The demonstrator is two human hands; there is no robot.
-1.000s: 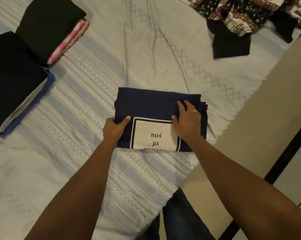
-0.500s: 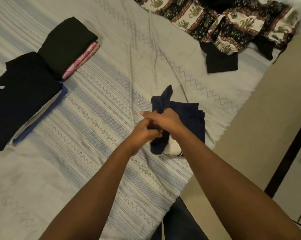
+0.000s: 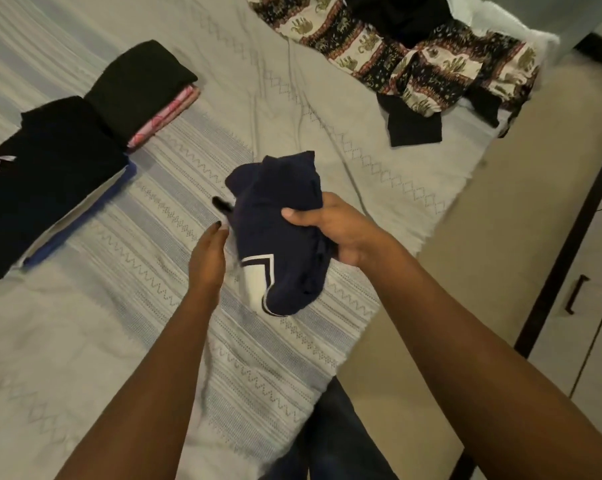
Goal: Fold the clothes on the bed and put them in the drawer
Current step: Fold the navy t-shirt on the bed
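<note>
A folded navy T-shirt [image 3: 279,216] with a white print panel hangs lifted above the bed. My right hand [image 3: 330,230] grips it from the right, thumb on top. Just left of the shirt, my left hand [image 3: 208,256] is flat with straight fingers, its fingertips close to the shirt's edge. On the left of the striped bedsheet [image 3: 126,306] lie two folded stacks: a black garment on a blue one [image 3: 40,181], and a black garment on a pink one [image 3: 143,88].
Unfolded elephant-print trousers [image 3: 414,60] and a black piece [image 3: 415,128] lie at the bed's far right. A beige cabinet with a dark drawer handle [image 3: 575,297] stands to the right of the bed. My jeans-clad leg [image 3: 330,441] is at the bed's near edge.
The navy shirt lay flat on the bed under both hands. It was folded over and is now lifted off the bed in my right hand; my left hand has let go.
</note>
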